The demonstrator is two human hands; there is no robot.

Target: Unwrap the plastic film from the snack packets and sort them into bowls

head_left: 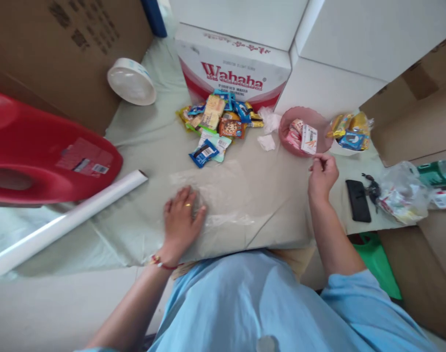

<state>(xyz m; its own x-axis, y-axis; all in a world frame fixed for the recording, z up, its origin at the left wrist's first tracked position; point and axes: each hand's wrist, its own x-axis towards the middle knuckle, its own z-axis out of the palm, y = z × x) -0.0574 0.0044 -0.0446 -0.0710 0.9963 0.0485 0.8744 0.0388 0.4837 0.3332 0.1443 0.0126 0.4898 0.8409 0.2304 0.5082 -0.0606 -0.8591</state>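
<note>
My left hand lies flat, fingers stretched out, on the left part of a thin clear plastic sheet spread on the cloth. In front of the pink bowl is my right hand, its thumb and fingertips pinched together. Whatever the pinch holds, if anything, cannot be made out. Inside the bowl are pink packets and a small white box with orange print. Beyond the sheet lies a pile of wrapped snacks, with a dark blue packet nearest to me.
A red jug and a white roll occupy the left side. A white bowl leans by a cardboard box. The Wahaha carton stands behind. Rightward are a snack-filled white bowl, a phone and a plastic bag.
</note>
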